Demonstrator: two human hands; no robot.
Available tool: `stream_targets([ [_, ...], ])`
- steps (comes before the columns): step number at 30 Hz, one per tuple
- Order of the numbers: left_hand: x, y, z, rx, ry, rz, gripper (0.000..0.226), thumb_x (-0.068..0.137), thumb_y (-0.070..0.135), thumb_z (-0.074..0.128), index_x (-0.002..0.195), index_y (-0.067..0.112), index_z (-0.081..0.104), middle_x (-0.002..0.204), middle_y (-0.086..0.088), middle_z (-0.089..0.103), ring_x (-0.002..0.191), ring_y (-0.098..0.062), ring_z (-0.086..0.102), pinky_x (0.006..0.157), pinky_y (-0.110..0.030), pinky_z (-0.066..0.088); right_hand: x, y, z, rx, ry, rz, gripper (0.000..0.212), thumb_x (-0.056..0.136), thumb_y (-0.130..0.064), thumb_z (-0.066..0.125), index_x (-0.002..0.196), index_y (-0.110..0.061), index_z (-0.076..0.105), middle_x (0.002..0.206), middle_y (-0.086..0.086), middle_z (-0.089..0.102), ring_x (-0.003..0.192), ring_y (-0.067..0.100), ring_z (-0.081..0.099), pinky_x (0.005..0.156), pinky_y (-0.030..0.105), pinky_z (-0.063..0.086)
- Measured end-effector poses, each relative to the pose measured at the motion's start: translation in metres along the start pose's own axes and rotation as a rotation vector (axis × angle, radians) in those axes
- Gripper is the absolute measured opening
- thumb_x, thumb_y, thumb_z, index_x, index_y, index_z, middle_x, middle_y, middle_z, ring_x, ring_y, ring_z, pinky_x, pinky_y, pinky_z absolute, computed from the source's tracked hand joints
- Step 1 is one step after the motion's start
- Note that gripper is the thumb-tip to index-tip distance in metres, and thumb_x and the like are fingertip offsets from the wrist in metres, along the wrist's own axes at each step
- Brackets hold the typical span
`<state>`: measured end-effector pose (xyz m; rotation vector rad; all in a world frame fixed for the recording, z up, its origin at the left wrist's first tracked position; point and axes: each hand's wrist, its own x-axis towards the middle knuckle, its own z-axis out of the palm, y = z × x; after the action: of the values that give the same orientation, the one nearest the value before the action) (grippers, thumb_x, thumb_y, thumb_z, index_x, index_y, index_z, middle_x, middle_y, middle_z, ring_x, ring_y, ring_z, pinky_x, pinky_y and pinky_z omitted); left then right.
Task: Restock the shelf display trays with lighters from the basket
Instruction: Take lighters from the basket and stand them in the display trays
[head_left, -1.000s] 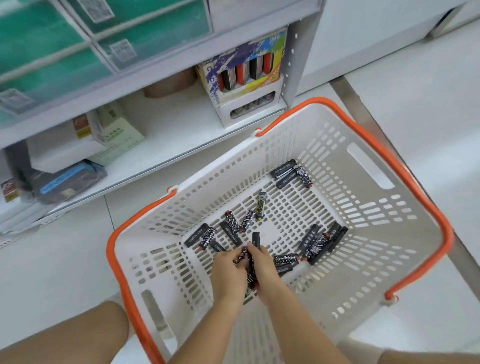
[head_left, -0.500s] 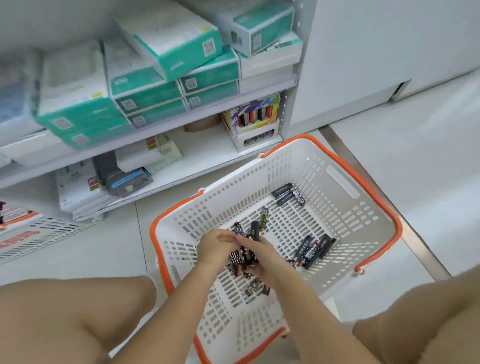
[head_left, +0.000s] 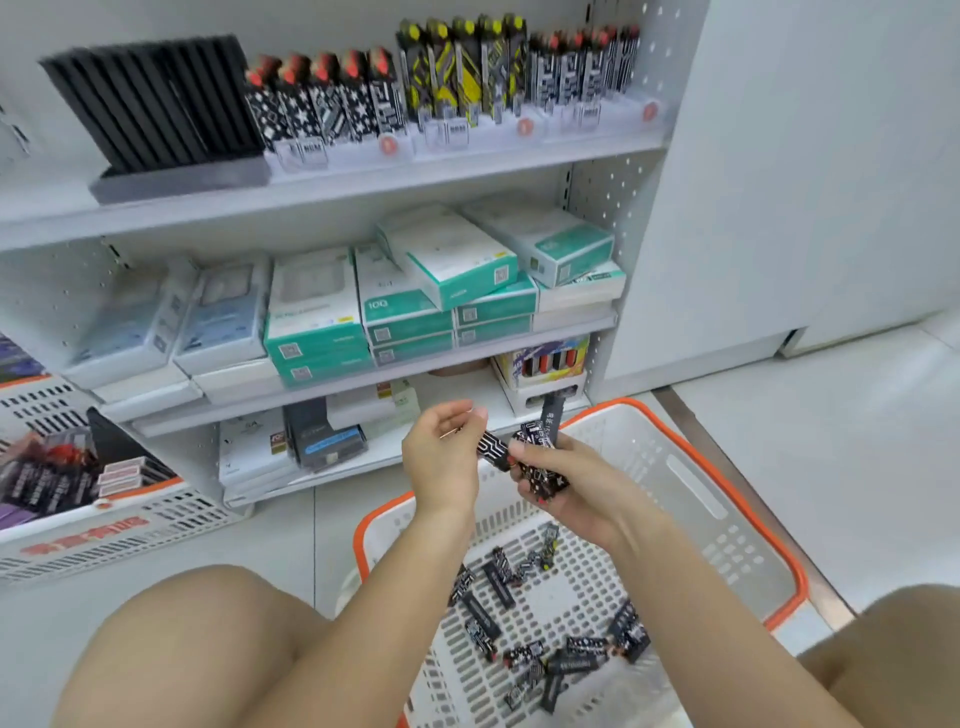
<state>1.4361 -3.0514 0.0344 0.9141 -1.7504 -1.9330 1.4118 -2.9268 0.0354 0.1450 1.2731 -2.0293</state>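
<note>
The right hand (head_left: 558, 488) grips a bunch of black-and-white patterned lighters (head_left: 540, 457) above the white plastic basket with orange rim (head_left: 737, 499). The left hand (head_left: 444, 457) pinches the end of one lighter (head_left: 492, 450) in that bunch. More loose lighters (head_left: 524, 618) lie on the basket's slotted floor, between the person's bare knees (head_left: 202, 623). Ahead, the top shelf's clear display trays (head_left: 452, 136) hold upright rows of patterned lighters, beside a black ribbed stand (head_left: 156, 104). Teal-and-white boxes (head_left: 415, 306) crowd the middle shelf between hands and trays.
</note>
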Motion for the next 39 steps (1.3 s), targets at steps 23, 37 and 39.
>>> stream_targets([
  [23,0.003,0.154,0.047,0.976,-0.405,1.177,0.022,0.090,0.029,0.061,0.111,0.030,0.065,0.105,0.012,0.069,0.099,-0.014,0.060,0.084,-0.035,0.048,-0.038,-0.167,0.020,0.076,-0.012,-0.266,0.003,0.083,0.002,0.063,0.081,0.000,0.063,0.066,0.010,0.064,0.057,0.012,0.061,0.048,0.016,0.049],
  [37,0.009,0.213,0.094,0.326,-0.580,0.822,0.026,0.085,-0.002,0.065,0.094,0.022,0.067,0.094,0.006,0.072,0.091,-0.003,0.066,0.078,-0.012,0.048,-0.038,-0.202,-0.001,0.308,0.011,-0.409,0.018,0.079,0.000,0.069,0.094,-0.001,0.060,0.076,0.009,0.065,0.063,0.014,0.067,0.054,0.019,0.054],
  [39,0.009,0.213,0.098,0.300,-0.608,0.812,0.026,0.085,-0.002,0.064,0.095,0.022,0.067,0.095,0.005,0.073,0.093,-0.006,0.067,0.082,-0.017,0.050,-0.036,-0.203,0.002,0.270,-0.014,-0.419,0.020,0.080,-0.001,0.068,0.099,-0.001,0.061,0.081,0.011,0.067,0.073,0.018,0.069,0.059,0.020,0.055],
])
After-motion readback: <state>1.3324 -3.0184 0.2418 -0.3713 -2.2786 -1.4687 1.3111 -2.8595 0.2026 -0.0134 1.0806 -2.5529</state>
